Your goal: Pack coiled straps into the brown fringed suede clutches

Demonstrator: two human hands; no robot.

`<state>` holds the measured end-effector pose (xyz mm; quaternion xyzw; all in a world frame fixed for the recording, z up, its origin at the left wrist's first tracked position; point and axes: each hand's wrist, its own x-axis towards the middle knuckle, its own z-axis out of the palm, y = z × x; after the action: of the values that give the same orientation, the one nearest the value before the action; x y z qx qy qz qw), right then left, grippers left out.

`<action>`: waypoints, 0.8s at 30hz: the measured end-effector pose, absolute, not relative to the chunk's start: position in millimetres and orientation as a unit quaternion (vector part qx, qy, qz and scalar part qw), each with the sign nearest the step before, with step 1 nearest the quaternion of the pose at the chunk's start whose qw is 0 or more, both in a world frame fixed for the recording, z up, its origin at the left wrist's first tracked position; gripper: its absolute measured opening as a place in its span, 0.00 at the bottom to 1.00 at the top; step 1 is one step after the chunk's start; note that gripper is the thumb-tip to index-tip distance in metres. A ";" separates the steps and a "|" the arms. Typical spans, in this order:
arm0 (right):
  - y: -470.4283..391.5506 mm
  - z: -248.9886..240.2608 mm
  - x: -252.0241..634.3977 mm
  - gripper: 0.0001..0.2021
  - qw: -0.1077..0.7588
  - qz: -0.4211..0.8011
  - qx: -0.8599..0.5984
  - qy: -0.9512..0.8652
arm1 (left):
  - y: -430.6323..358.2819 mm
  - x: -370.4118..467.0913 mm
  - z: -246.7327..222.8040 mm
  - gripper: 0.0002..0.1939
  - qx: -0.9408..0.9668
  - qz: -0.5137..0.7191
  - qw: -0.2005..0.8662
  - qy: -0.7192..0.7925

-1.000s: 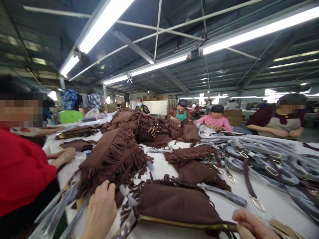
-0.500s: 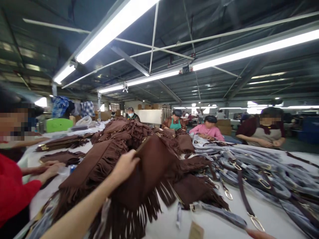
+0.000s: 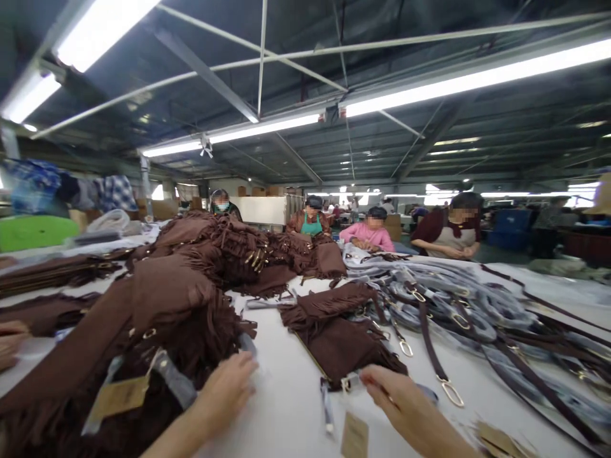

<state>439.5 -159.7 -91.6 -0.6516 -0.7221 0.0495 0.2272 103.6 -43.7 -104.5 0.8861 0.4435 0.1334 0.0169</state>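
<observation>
My left hand (image 3: 229, 385), slightly blurred, is beside the near pile, its fingers loosely extended and holding nothing. Next to it, a dark brown fringed bag (image 3: 167, 289) lies on similar brown pieces. A tan paper tag (image 3: 121, 395) and plastic-wrapped strap ends rest against the pile. My right hand (image 3: 398, 404) reaches over the near end of another brown fringed bag (image 3: 346, 346) lying flat on the table. Its fingers are stretched out at the plastic-wrapped strap by a gold buckle (image 3: 346, 383); whether they touch it is unclear. A tan tag (image 3: 354, 436) lies just below.
Plastic-wrapped straps with gold rings (image 3: 458, 318) cover the right side of the white table (image 3: 281, 407). More fringed bags (image 3: 224, 248) are heaped at the back. Several co-workers sit along the far side, and a co-worker's hand (image 3: 12, 343) shows at the left edge.
My left hand has let go of the brown fringed bag, which now lies on the left pile. My right hand has come in over the other bag's strap. The view has turned right.
</observation>
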 end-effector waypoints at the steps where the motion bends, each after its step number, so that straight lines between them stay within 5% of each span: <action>1: -135.5 -85.4 434.5 0.14 0.167 -0.013 -0.660 -0.732 | -45.6 111.4 -127.6 0.22 0.885 0.136 0.030 0.443; 7: 6.9 -94.4 412.3 0.27 0.102 -0.070 -0.722 -0.680 | -32.1 106.9 -190.2 0.19 0.874 0.230 0.015 0.429; 11: 48.3 -101.4 409.0 0.11 0.125 -0.070 -0.735 -0.663 | -24.1 104.0 -198.5 0.21 0.879 0.247 -0.012 0.408; 17: 28.8 -47.7 423.1 0.18 0.276 -0.050 -0.671 -0.686 | -35.1 114.7 -186.2 0.20 0.858 0.248 0.043 0.448; 24: -75.4 -9.9 421.9 0.13 0.467 0.140 -0.498 -0.717 | -61.9 105.5 -149.3 0.25 0.763 0.322 0.300 0.474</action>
<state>421.9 -75.4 -9.9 -0.4983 -0.7167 0.1400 0.4673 105.5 -61.9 -149.3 0.7630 0.4736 0.3218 0.3000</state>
